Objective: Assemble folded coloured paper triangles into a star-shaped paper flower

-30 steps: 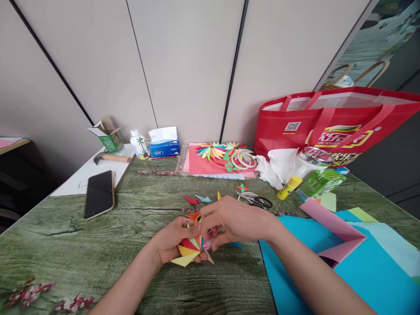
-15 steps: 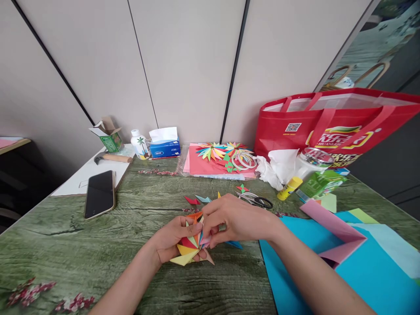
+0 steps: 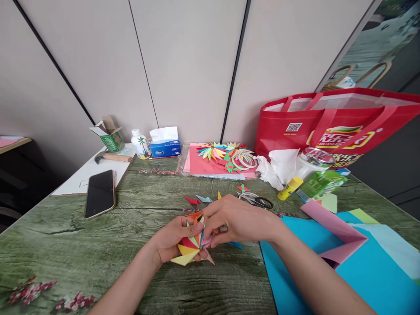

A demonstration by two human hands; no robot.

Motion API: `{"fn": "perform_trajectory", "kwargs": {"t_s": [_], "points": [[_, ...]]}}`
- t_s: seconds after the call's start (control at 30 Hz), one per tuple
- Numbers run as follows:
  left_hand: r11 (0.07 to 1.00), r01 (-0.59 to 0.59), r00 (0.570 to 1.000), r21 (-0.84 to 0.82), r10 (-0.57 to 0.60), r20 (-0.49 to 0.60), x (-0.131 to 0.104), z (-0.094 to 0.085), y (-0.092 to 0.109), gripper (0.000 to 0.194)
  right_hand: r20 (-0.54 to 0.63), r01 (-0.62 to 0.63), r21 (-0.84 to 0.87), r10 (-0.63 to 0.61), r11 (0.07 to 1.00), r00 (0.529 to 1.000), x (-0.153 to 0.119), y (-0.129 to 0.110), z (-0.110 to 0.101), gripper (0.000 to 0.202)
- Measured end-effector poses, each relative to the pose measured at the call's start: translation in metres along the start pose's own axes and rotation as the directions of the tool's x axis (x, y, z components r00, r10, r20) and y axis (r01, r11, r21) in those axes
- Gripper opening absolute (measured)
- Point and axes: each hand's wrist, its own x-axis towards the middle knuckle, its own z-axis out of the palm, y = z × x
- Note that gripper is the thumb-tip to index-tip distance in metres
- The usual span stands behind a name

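Note:
A partly ringed origami star (image 3: pixel 189 250) of folded yellow, red, orange and green paper points is held up over the table. My left hand (image 3: pixel 173 238) is closed on its left side, thumb on top and fingers beneath. From the right, my right hand (image 3: pixel 228 218) pinches a pink folded piece (image 3: pixel 206 240) at the star's edge; its fingertips partly hide the piece. Just behind the hands lie loose folded pieces, a red one (image 3: pixel 192 200) and a light blue one (image 3: pixel 204 199). A blue piece (image 3: pixel 236 245) shows under my right wrist.
Scissors (image 3: pixel 254 200) and a glue stick (image 3: pixel 290 188) lie behind my right hand. Coloured paper sheets (image 3: pixel 295 271) cover the right side. At the back are finished stars (image 3: pixel 211 152), a tissue pack (image 3: pixel 165 148) and a red bag (image 3: pixel 278 127). A phone (image 3: pixel 100 193) and hammer (image 3: pixel 116 157) are left.
Almost nothing differs. Both hands keep their hold on the star and the pink piece, and the whole view has shifted very slightly.

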Motion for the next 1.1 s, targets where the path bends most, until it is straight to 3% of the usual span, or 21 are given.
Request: {"fn": "perform_trajectory", "kwargs": {"t_s": [0.17, 0.3, 0.47, 0.7, 0.97, 1.1], "points": [[1.0, -0.003, 1.0, -0.007, 0.003, -0.017, 0.001, 0.0, 0.0, 0.024, -0.001, -0.017, -0.014, 0.017, 1.0, 1.0, 0.0, 0.0, 0.001, 0.014], [0.997, -0.079, 0.99, 0.006, 0.079, -0.114, 0.002, 0.002, 0.001, 0.027, -0.038, -0.093, -0.096, 0.09, 0.991, 0.995, -0.001, 0.001, 0.001, 0.013], [0.967, -0.224, 0.918, 0.123, 0.252, -0.308, 0.004, 0.003, 0.001, 0.026, -0.061, -0.155, -0.194, 0.146, 0.969, 0.987, -0.001, 0.003, 0.003, 0.021], [0.95, -0.296, 0.879, 0.098, 0.311, -0.361, 0.006, 0.003, 0.002, 0.027, -0.176, -0.278, -0.341, 0.229, 0.898, 0.957, 0.006, 0.004, 0.01, 0.022], [0.938, -0.343, 0.877, 0.054, 0.341, -0.339, 0.006, 0.003, 0.0, 0.026, -0.236, -0.26, -0.19, 0.213, 0.947, 0.948, 0.007, 0.008, 0.012, 0.022], [0.937, -0.343, 0.871, 0.068, 0.344, -0.349, 0.006, 0.004, 0.002, 0.026, -0.306, -0.278, -0.101, 0.236, 0.955, 0.922, 0.007, 0.008, 0.012, 0.019]]}}
